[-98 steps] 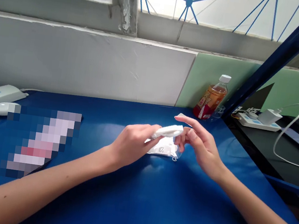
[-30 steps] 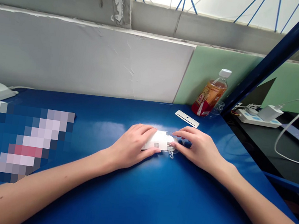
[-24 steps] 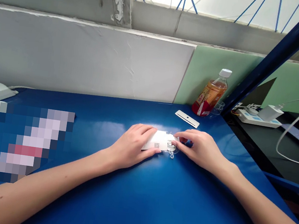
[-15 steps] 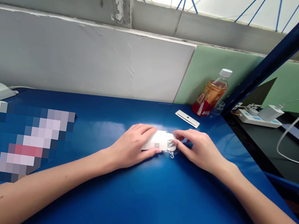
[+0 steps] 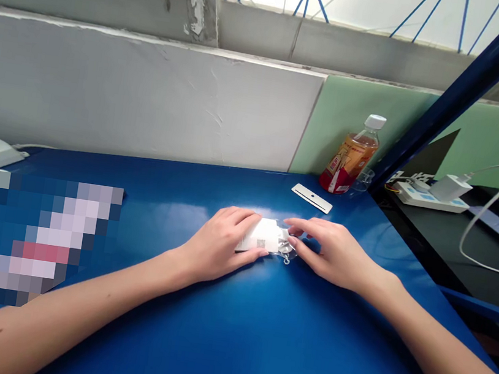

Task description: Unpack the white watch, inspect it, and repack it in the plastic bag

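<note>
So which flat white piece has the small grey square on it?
The broad piece touched by the left hand; the slim strip near the bottle has a dark line.

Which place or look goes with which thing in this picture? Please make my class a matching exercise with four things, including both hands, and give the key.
Things:
1. bottle
2. left hand
3. white strip
4. right hand

Places and looks:
A. lies on the blue table, with a dark line along it
B. thumb and forefinger at the right end of the white packet
C. white cap, orange and red label
D. over the packet's left end

Pairs: 1-C, 2-D, 3-A, 4-B
</note>
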